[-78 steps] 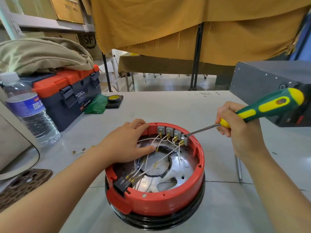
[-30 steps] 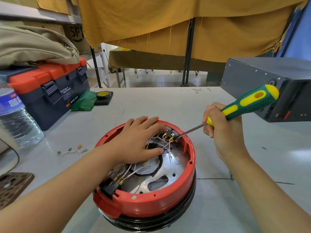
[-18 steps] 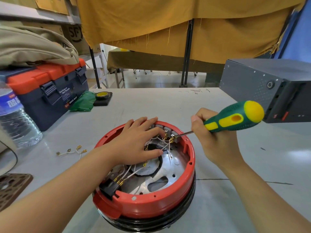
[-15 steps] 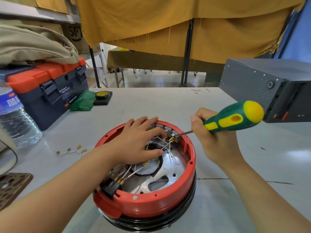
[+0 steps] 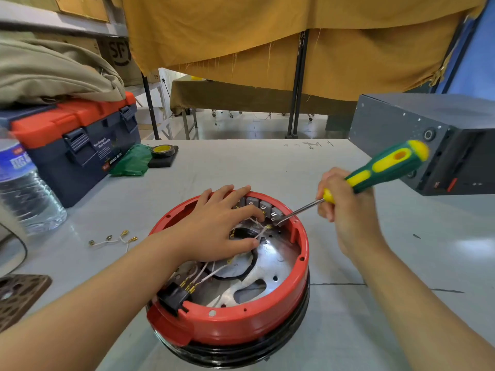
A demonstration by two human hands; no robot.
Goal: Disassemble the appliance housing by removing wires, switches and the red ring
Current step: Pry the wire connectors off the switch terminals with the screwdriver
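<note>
Vs. 0.5 s earlier: screwdriver (image 5: 375,172) handle tilts higher; tip at rightmost switch (image 5: 276,215). R hand (image 5: 345,210) curls round handle. L hand (image 5: 217,226), fingers spread flat, rests on wires (image 5: 209,271) inside red ring (image 5: 302,253), centre of table (image 5: 241,167). L hand hides leftmost switches; R fingertips not visible.

The round appliance housing (image 5: 241,341) sat open side up on the table, its glossy black base ringed by the red ring (image 5: 304,269). Inside lay a shiny metal plate (image 5: 270,266) with cut-outs. Grey switches (image 5: 263,206) lined the far inner rim in a row. Thin white wires (image 5: 211,273) with brass terminals ran across the plate to a black connector (image 5: 174,297) at the near-left rim.
</note>
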